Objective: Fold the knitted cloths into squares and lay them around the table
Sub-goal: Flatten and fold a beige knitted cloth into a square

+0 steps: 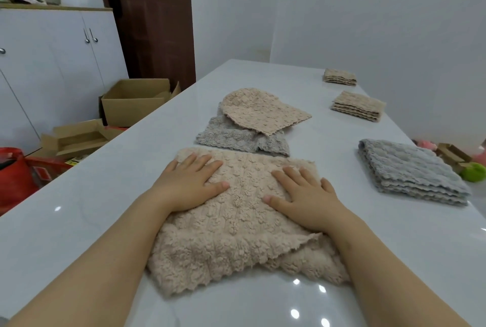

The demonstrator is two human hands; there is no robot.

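both hands flat, fingers straight, left hand (191, 185) and right hand (305, 195) pressing the beige knitted cloth (236, 224) | cloth's on the white desk (79, 208), near edge | folded grey cloth (410, 171) off right

**A lived-in room at home, half given over to storage**

White cupboards (52, 63) with metal handles stand along the far left wall, beside a dark brown door (152, 24). Open cardboard boxes (131, 109) and a red bag (13, 176) crowd the floor left of a long, glossy white worktop (79, 208). Plain pale walls (368, 24) close the right side, where a green ball (473, 172) lies on the floor.
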